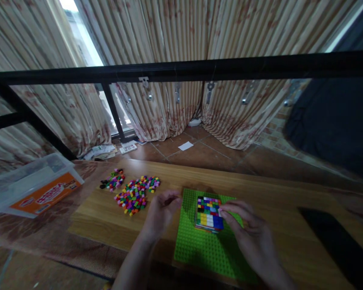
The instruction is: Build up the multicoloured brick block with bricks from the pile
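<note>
A block of stacked toy bricks [209, 215] in many colours stands on a green studded baseplate [211, 251]. Over its right edge, my right hand [254, 231] has thumb and forefinger pinched together on a small pale pink brick [220, 212]. Whether that brick touches the stack I cannot tell. My left hand [161, 209] hovers at the baseplate's left edge, its fingers curled and the thumb close to the fingertips. Anything between them is too small or blurred to make out. Left of this hand lies a loose pile of small coloured bricks [133, 195] on the wooden table.
A smaller heap of bricks [114, 180] lies behind the main pile. At far left stands a clear plastic box [45, 177] with an orange label. A dark flat strip [332, 237] lies on the right of the table [278, 201]. A black rail [181, 70] crosses before the curtains.
</note>
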Demonstrator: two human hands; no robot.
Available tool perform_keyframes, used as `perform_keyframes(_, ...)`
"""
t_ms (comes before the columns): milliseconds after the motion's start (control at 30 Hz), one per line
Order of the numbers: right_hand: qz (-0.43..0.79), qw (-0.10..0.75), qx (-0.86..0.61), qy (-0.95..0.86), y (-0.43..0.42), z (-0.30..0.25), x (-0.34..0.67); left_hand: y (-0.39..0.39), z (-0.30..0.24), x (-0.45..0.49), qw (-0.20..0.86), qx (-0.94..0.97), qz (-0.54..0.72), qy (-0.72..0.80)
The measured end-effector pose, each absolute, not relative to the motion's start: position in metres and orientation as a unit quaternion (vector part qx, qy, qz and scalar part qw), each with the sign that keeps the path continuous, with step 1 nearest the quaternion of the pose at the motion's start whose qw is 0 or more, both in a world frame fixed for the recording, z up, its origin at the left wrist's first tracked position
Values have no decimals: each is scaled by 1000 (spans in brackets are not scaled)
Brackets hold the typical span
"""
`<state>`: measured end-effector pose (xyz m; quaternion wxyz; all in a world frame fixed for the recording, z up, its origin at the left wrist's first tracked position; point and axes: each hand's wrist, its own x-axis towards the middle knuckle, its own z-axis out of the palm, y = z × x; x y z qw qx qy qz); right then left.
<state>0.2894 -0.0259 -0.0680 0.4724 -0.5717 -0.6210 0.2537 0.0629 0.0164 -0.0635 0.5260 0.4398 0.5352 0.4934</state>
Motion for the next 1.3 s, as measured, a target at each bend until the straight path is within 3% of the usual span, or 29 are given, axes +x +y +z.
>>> perform_keyframes(367,200,462,-561,-658,-23,-75,275,7,-64,78,568,499,394,523)
perform_keyframes(733,303,489,-583,-573,-16,-84,275,4,-72,81,573,512,391,506)
perform_keyframes(1033,231,459,-591,-622,-17,-81,279,2,-74,86,561,558,378,480)
perform_keyframes(1300,253,459,-592,-612,-17,-95,287,6,-79,69,525,537,399,526)
